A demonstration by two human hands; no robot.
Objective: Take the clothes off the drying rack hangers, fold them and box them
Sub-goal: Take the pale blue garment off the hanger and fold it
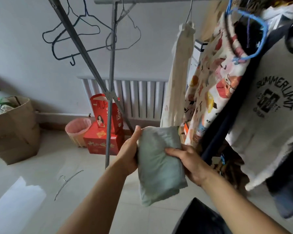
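- Two hands are holding one folded pale green garment (159, 164) in the air, above the tiled floor (95, 179), just in front of the drying rack (111, 68).
- The left hand (128, 153) is gripping the left edge of the garment, with the thumb lying along the top corner and the other fingers hidden behind the cloth.
- The right hand (190, 162) is gripping the right edge, its fingers curling over the front of the fold.
- The garment is hanging tilted, with its lower end pointing down toward a dark object (200, 218) at the bottom of the view (I cannot tell what this object is).
- Several clothes are hanging on the rack at the right: a cream garment (178, 78), a white shirt with colourful cartoon prints (215, 85) and a white shirt with black printed letters (274, 102).
- A blue hanger (254, 32) is sitting at the neck of the cartoon shirt.
- Three bare wire hangers (78, 36) are hanging from the rack at the upper left, and one more wire hanger (66, 183) is lying on the floor.
- A brown cardboard box (15, 132) is standing at the left, well apart from the hands, with some things inside it.
- Red boxes (101, 137) and a pink bin (77, 132) are standing near the white radiator (142, 97).
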